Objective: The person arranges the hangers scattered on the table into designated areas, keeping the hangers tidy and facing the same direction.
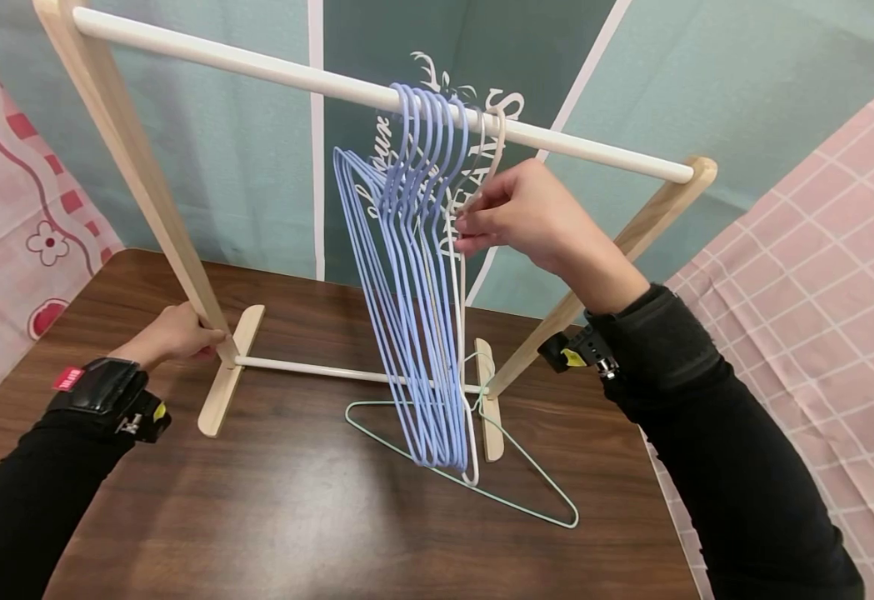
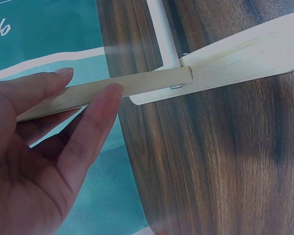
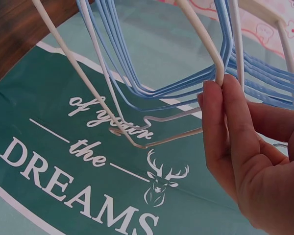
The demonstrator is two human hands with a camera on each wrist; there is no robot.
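A clothes rack with a white rail [image 1: 242, 62] and wooden posts stands on the table. Low on its left post [image 1: 144, 183], my left hand [image 1: 177, 333] grips the wood, thumb on one side and fingers on the other in the left wrist view. Several blue hangers [image 1: 387, 283] hang bunched on the rail, beside a white hanger [image 1: 452, 267]. Rightmost hangs a beige hanger [image 1: 500, 137], its hook over the rail. My right hand [image 1: 530, 212] pinches this beige hanger below the hook; the right wrist view shows fingertips on its frame [image 3: 201, 36].
A pale green hanger [image 1: 534, 462] lies on the brown table [image 1: 294, 533], near the rack's right foot [image 1: 492, 429]. A white lower bar [image 1: 317, 369] joins the two feet. Behind hangs a green printed cloth [image 1: 377, 50]; pink patterned cloth [image 1: 804, 308] flanks both sides.
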